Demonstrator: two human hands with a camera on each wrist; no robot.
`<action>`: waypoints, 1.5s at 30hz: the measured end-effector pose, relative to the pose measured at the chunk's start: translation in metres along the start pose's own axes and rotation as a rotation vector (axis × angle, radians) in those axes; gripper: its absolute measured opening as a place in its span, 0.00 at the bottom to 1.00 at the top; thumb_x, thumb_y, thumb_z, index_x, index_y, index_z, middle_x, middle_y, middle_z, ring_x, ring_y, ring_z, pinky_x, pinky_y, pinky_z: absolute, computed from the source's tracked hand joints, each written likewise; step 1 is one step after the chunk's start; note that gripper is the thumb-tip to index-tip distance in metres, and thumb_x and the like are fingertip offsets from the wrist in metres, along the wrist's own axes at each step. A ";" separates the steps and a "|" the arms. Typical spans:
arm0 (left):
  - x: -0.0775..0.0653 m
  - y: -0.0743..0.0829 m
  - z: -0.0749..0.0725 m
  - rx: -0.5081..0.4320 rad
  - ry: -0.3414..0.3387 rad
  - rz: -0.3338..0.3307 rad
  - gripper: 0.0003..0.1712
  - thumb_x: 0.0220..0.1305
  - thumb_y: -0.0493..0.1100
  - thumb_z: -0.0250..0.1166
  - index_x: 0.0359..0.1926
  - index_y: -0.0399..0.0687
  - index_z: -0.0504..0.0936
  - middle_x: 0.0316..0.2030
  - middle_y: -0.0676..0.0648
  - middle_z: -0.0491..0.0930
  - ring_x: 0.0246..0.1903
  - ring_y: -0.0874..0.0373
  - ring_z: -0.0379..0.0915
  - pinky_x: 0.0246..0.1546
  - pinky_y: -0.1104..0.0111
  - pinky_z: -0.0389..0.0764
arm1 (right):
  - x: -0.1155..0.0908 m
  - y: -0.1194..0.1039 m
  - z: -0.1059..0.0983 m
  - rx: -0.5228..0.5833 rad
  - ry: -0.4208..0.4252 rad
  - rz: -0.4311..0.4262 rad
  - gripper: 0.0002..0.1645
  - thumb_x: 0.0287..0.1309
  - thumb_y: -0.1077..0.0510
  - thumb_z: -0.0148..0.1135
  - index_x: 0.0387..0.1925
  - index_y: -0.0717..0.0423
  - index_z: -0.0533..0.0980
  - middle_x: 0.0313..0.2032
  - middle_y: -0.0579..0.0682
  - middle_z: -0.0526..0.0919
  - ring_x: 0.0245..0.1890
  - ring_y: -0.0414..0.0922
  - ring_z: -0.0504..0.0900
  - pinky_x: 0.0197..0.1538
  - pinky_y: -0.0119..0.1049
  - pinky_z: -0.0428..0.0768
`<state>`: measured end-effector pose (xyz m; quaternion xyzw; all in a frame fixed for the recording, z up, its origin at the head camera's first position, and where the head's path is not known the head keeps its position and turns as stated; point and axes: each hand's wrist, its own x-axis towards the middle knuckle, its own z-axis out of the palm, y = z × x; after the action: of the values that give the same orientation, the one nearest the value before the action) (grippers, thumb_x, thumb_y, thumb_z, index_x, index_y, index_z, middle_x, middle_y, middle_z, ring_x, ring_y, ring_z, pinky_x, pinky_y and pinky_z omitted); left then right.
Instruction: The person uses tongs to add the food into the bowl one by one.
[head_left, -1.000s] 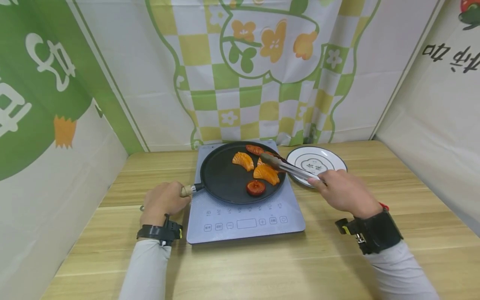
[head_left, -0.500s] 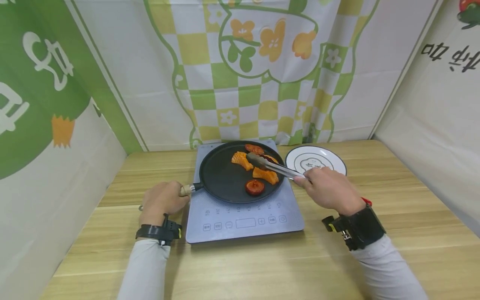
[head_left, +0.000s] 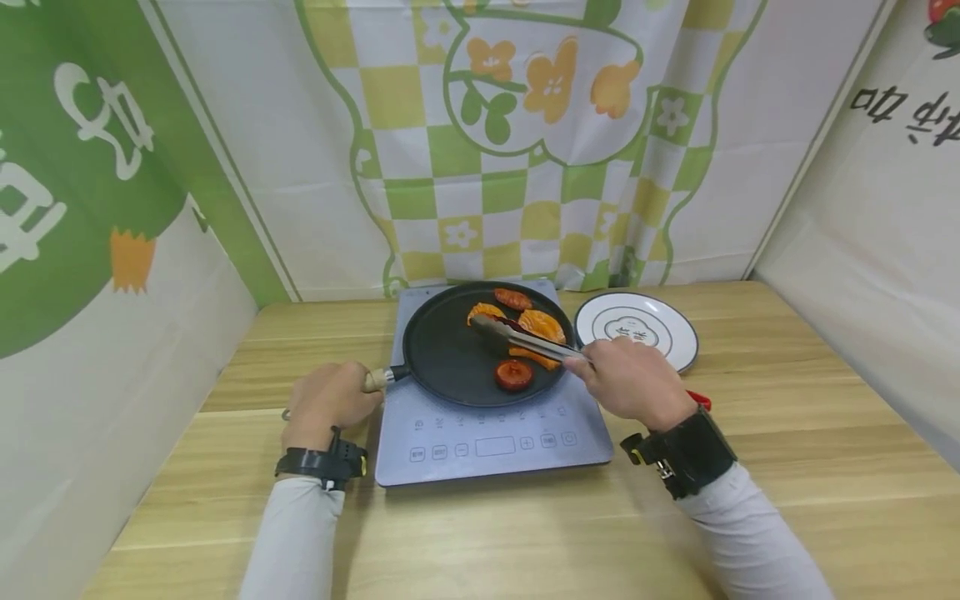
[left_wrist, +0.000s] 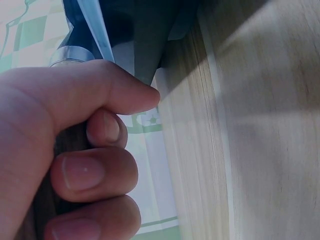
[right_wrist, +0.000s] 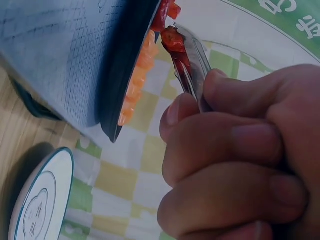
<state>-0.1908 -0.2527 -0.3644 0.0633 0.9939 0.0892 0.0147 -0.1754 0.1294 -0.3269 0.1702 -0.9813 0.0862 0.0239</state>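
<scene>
My left hand point(head_left: 330, 402) grips the wooden handle point(head_left: 374, 381) of a black, flat frying pan point(head_left: 450, 358), thumb laid along the top in the left wrist view. Tongs point(head_left: 546, 344) are held in my right hand point(head_left: 630, 379), fingers curled round them, their tips over the pan. In the right wrist view a red piece of food point(right_wrist: 173, 40) shows between the tong tips. Orange, white-striped salmon-like slices point(head_left: 542, 324) lie in the pan, partly covered by the tongs. A red tomato half point(head_left: 513, 375) sits nearer me, and a scored reddish sausage point(head_left: 513, 297) at the far rim.
Under the pan is a grey induction cooker point(head_left: 495, 467) with touch buttons along its front. A white, dark-rimmed plate point(head_left: 678, 333) stands right of it on the wooden table point(head_left: 480, 542). A printed curtain point(head_left: 502, 192) hangs close behind.
My right hand and the tongs have moved left across the pan, tips passing from the right-hand slices to the left slice. The left hand stays on the handle.
</scene>
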 end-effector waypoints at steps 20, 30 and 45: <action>0.000 0.000 0.000 -0.009 0.016 0.001 0.18 0.58 0.54 0.62 0.18 0.52 0.70 0.18 0.51 0.68 0.21 0.55 0.65 0.22 0.61 0.64 | 0.014 -0.014 0.014 -0.090 0.082 -0.024 0.25 0.67 0.37 0.46 0.42 0.49 0.79 0.25 0.46 0.76 0.27 0.46 0.75 0.27 0.44 0.71; 0.000 0.000 0.000 -0.006 0.015 0.001 0.19 0.59 0.54 0.61 0.18 0.52 0.69 0.18 0.51 0.68 0.21 0.55 0.65 0.22 0.61 0.63 | 0.014 -0.019 0.017 -0.102 0.067 -0.018 0.23 0.67 0.37 0.46 0.37 0.48 0.78 0.20 0.44 0.71 0.24 0.44 0.72 0.25 0.44 0.69; -0.001 0.000 0.000 -0.010 0.004 0.002 0.18 0.59 0.54 0.61 0.18 0.52 0.69 0.18 0.51 0.68 0.21 0.55 0.65 0.22 0.61 0.64 | 0.010 -0.021 0.016 -0.119 0.081 -0.037 0.23 0.66 0.36 0.47 0.27 0.47 0.72 0.18 0.44 0.69 0.20 0.44 0.71 0.23 0.42 0.67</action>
<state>-0.1895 -0.2529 -0.3641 0.0643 0.9934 0.0945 0.0132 -0.1783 0.1032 -0.3386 0.1829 -0.9797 0.0339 0.0754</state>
